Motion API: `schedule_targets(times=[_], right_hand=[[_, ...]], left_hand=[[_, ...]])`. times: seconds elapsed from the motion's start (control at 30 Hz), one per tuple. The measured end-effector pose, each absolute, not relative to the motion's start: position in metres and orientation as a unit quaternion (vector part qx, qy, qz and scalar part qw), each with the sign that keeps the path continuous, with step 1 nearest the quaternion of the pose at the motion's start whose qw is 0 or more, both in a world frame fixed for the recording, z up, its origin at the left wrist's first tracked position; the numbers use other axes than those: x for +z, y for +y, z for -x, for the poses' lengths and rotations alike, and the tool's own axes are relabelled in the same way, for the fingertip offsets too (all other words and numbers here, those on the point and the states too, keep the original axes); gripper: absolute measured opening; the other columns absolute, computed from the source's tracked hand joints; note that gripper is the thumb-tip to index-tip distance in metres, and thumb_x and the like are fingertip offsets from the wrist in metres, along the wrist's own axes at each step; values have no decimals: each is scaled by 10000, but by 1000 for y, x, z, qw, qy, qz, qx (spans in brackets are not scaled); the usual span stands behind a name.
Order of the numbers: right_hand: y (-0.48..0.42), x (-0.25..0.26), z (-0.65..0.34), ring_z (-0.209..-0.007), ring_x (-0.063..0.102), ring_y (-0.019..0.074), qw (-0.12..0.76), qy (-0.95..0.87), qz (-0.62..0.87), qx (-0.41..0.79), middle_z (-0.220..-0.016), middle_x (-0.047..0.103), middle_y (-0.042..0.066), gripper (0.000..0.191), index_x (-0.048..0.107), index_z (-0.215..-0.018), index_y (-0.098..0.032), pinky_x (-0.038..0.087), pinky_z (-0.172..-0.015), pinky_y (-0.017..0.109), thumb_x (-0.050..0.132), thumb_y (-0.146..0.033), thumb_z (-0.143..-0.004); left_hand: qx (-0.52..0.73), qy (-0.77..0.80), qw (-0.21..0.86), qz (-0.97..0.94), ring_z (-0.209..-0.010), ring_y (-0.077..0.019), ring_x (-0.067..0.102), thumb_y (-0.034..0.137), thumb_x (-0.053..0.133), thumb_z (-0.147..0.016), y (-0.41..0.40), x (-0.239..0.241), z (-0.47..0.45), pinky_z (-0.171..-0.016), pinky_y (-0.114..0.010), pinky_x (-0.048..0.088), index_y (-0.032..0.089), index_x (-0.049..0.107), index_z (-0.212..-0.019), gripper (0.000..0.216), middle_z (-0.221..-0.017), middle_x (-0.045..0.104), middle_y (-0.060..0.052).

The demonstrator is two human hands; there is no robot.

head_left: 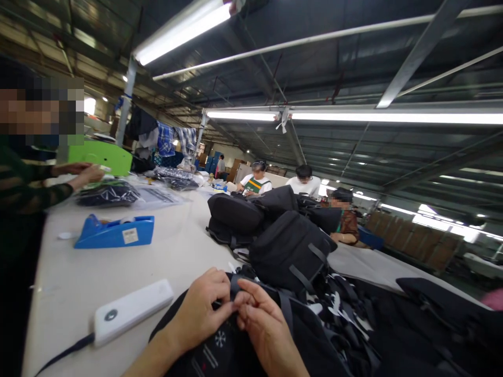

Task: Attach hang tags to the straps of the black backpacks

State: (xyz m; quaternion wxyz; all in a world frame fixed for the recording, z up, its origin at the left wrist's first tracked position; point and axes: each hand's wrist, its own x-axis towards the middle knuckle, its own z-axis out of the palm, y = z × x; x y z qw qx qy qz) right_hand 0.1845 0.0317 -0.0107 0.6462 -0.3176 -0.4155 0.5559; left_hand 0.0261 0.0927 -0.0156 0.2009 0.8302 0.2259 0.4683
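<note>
My left hand (202, 309) and my right hand (263, 327) meet at the bottom centre, both pinching a dark strap (234, 287) of a black backpack (314, 340) that lies on the white table (78, 283) in front of me. The fingers of both hands are closed on the strap. A white snowflake mark and small print show on the bag's fabric below my left wrist.
A white power bank (131, 310) with a dark cable lies left of my hands. A blue tape dispenser (116, 231) stands farther back. Black backpacks (275, 230) are piled mid-table. A person at left handles bagged items (108, 193); other people sit beyond.
</note>
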Motion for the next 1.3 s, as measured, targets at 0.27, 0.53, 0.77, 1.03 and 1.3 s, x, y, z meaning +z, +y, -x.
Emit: schedule_targets(times=[0.27,0.53,0.77,1.03,1.3], right_hand=[[37,-21,-200,-941,661,247,635,-514,475,327,-1157,720,113,509,711,-1160,-214,557,-736,339,745,-519,-754],[36,-19,-196,-753,686,191,659,-458,481,353,-1044,682,53,583,614,-1144,-206,596,-681,334,838,-405,-644],[33,-14,-193,-704,670,160,676,-421,441,412,-738,612,-51,554,541,-979,-200,575,-647,270,902,-403,-610],[34,-18,-195,-732,653,155,660,-468,418,414,-759,621,-36,548,605,-1055,-199,569,-680,269,885,-439,-650],[36,-21,-196,-704,639,157,655,-504,432,360,-762,636,-10,409,622,-955,-193,550,-602,249,831,-455,-721]], left_hand=[[422,251,409,-769,-666,-129,530,191,630,-730,86,-14,-31,-663,-242,383,179,585,-595,142,-646,584,25],[512,240,315,-762,-851,-173,595,215,573,-797,90,-17,-31,-812,-270,437,206,685,-714,140,-786,639,-21],[527,261,343,-733,-683,-145,619,279,555,-855,90,-23,-35,-691,-235,450,200,683,-739,190,-711,682,6],[532,244,296,-755,-688,-136,610,220,558,-854,89,-24,-37,-659,-225,429,200,712,-745,189,-714,648,-8],[524,273,313,-744,-633,-122,529,229,557,-833,87,-26,-41,-618,-231,367,180,667,-691,186,-659,549,8]])
